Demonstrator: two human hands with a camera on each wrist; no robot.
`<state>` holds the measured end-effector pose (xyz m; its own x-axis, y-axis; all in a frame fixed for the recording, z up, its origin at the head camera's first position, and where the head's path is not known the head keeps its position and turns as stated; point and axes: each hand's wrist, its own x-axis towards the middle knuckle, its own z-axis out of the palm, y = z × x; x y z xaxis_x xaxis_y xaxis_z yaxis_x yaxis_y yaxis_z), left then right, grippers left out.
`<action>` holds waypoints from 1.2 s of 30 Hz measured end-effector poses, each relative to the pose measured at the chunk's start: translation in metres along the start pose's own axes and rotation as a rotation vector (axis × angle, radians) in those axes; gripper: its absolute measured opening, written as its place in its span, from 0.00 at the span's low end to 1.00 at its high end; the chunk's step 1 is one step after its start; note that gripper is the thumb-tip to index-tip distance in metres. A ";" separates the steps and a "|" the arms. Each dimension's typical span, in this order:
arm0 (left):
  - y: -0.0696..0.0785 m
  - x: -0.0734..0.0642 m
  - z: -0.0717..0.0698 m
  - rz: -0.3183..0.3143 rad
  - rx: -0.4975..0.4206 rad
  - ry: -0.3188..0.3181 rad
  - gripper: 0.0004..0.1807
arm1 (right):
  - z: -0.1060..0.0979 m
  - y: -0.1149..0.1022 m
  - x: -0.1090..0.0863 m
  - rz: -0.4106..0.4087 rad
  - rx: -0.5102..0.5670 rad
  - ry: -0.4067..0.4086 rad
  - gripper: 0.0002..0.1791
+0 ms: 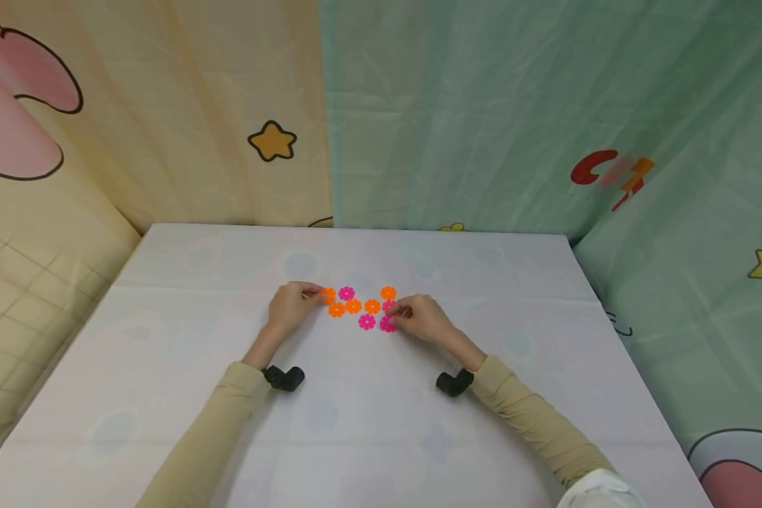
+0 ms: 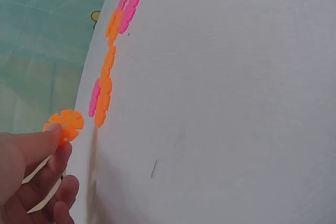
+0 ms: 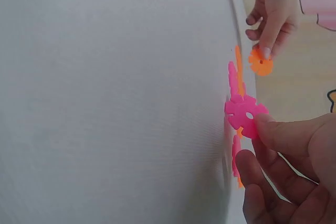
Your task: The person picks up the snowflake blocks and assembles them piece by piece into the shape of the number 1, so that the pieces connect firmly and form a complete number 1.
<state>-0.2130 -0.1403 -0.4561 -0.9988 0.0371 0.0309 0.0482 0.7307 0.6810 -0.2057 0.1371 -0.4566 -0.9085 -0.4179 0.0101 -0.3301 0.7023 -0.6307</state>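
The person's left hand (image 1: 290, 305) pinches an orange notched flower disc (image 2: 72, 120) over the white table (image 1: 368, 430), while the right hand (image 1: 422, 317) pinches a pink notched disc (image 3: 240, 108). Loose orange and pink discs (image 1: 353, 306) lie between them.

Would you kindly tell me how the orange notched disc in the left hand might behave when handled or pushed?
The orange notched disc is probably light, as the left hand pinches it by one side. It looks fairly stiff, showing no sag. Flat in shape, it would likely slide if pushed.
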 end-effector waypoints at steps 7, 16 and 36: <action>0.006 0.000 0.002 0.005 -0.038 -0.015 0.14 | -0.005 -0.003 0.001 -0.019 0.024 0.008 0.05; 0.020 0.001 0.007 0.032 -0.111 -0.006 0.16 | -0.007 -0.006 0.006 -0.041 0.063 0.106 0.05; 0.042 0.005 0.009 0.069 -0.212 -0.024 0.15 | -0.018 -0.014 0.018 -0.123 0.116 0.299 0.07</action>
<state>-0.2162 -0.1032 -0.4343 -0.9928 0.1001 0.0665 0.1118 0.5661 0.8167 -0.2218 0.1299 -0.4336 -0.9044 -0.2954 0.3080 -0.4259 0.5799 -0.6945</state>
